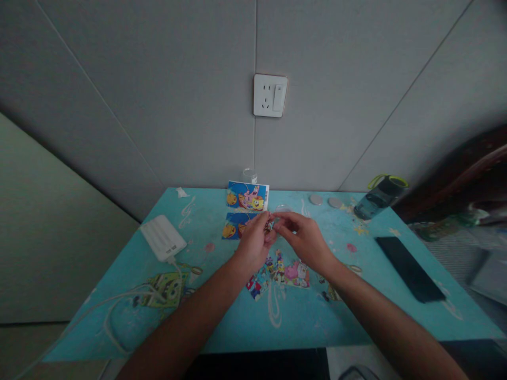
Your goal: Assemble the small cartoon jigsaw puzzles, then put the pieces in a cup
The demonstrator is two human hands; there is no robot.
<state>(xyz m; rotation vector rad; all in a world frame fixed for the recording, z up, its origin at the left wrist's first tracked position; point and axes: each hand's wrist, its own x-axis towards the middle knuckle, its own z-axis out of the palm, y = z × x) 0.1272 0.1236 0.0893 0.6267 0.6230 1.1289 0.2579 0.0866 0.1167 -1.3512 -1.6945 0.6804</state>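
My left hand (pixel 255 240) is closed around a small bunch of colourful printed pieces (pixel 270 226), held just above the table. From the right, my right hand (pixel 304 237) meets it, thumb and fingertips pinched at the edge of the same bunch. The pieces are too small for me to tell their exact kind. Two blue cartoon cards (pixel 247 196) lie behind my left hand, the nearer one (pixel 233 226) partly covered by it. Below my hands several colourful cartoon pieces (pixel 291 273) lie in a loose cluster. A clear round container (pixel 282 208) sits just beyond my right fingers.
On the left rests a white power bank (pixel 163 237) with a cable. Two round metal lids (pixel 316 200) and a water bottle (pixel 376 199) are at the back right. A dark flat pouch (pixel 410 269) lies at the right. Near the wall stands a clear cup (pixel 250 174).
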